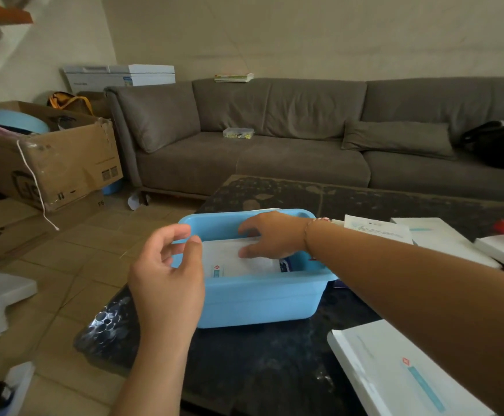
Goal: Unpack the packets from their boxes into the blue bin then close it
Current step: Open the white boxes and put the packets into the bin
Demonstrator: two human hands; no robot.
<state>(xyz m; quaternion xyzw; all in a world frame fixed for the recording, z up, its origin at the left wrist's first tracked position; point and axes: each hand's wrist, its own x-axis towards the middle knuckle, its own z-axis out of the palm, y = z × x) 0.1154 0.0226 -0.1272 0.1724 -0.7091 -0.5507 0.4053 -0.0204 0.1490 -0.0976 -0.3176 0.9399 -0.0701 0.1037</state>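
Packets going into blue bin (259, 298), mid-table.
Right hand (270, 235) inside bin, fingers pinching white packet (238, 264); left hand (166, 265) loose, empty, at bin's left rim. Next: let go, fetch white box (394, 376) near right.
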